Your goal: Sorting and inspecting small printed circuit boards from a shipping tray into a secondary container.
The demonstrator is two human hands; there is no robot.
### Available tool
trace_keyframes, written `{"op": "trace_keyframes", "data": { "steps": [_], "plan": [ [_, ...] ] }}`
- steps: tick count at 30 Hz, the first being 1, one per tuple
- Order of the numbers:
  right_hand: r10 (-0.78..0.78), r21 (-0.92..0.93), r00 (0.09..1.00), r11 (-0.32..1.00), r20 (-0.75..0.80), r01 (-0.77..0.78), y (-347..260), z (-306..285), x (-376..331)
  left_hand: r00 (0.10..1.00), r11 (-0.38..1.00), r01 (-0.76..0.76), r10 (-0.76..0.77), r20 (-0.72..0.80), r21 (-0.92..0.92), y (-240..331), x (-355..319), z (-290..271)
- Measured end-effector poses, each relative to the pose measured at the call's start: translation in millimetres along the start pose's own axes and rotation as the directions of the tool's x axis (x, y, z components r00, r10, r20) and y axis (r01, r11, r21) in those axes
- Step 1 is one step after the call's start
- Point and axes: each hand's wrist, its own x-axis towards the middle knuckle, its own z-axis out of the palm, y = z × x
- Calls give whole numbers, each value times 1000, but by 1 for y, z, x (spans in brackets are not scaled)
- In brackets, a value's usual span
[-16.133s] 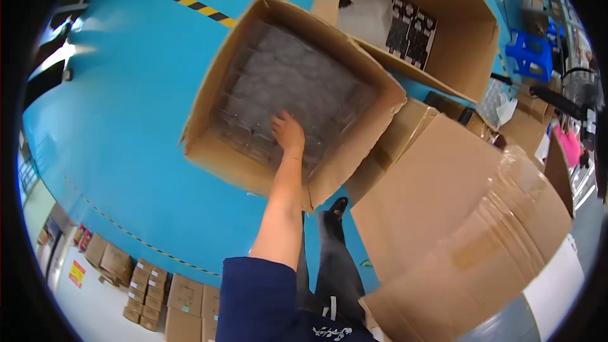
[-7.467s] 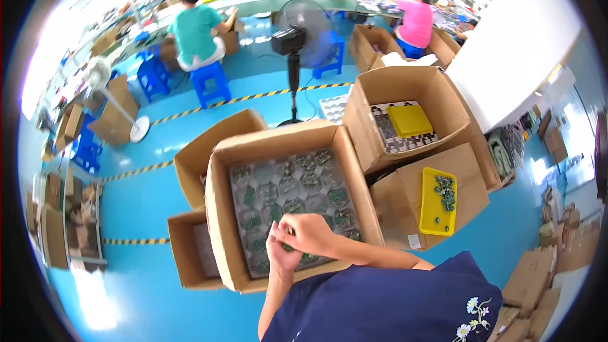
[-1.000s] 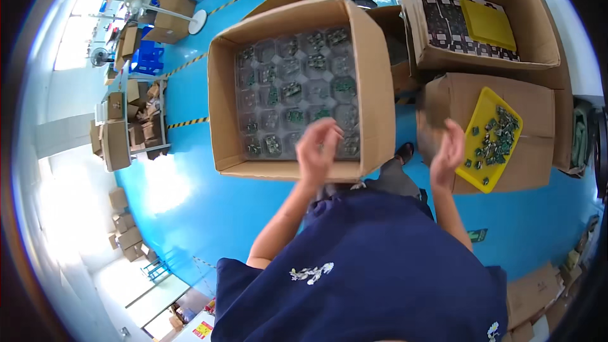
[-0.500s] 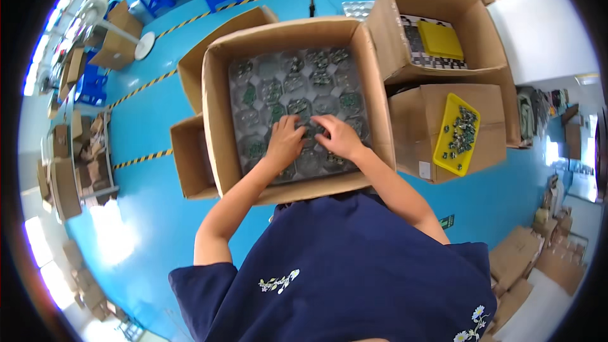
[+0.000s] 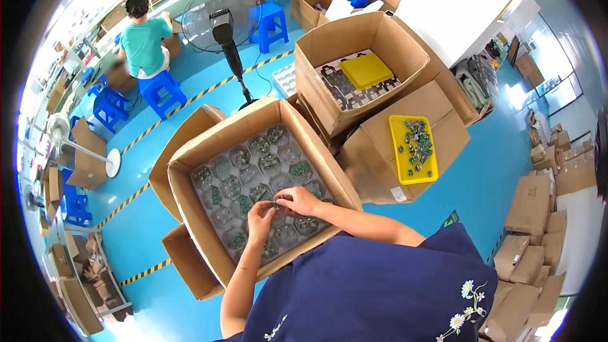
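Observation:
In the open cardboard box (image 5: pixel 190 206) before me lies a clear plastic tray (image 5: pixel 218 218) with rounded pockets. Several pockets hold small green circuit boards (image 5: pixel 300 170) with metal parts. Over the tray's near part, my left hand (image 5: pixel 259 220) and my right hand (image 5: pixel 300 201) meet fingertip to fingertip. Between them they pinch a small dark green piece (image 5: pixel 275 205), which looks like a circuit board; the fingers cover much of it. Both hands are closed on it.
Right of the box, a yellow tray (image 5: pixel 397 152) of loose small boards rests on a closed carton (image 5: pixel 373 180). Behind it, an open carton (image 5: pixel 332 107) holds a yellow tray (image 5: pixel 367 72). A standing fan (image 5: pixel 221 25), blue stools (image 5: pixel 161 92) and a seated person (image 5: pixel 144 41) are farther off.
My view has turned toward the right, so the box appears tilted and lower left. My hands have come together from slightly apart, pinching a small green piece above the tray.

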Motion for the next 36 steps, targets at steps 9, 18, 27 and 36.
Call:
{"op": "trace_keyframes", "data": {
  "steps": [9, 18, 27, 36],
  "plan": [
    [80, 92, 991, 992, 109, -90, 6, -11, -2, 980, 953, 168, -188, -58, -253, 1, -4, 3],
    [91, 317, 941, 948, -325, 18, -7, -27, 16, 928, 967, -35, -63, -368, -254, 40, 3, 33],
    [347, 380, 937, 862, 41, -336, -1, -52, -27, 955, 693, -203, -17, 297, 692, 32, -32, 52],
    [-11, -558, 1000, 829, 27, 24, 22, -48, -58, 940, 786, -261, 76, 331, 560, 14, -21, 55]
  ]
}}
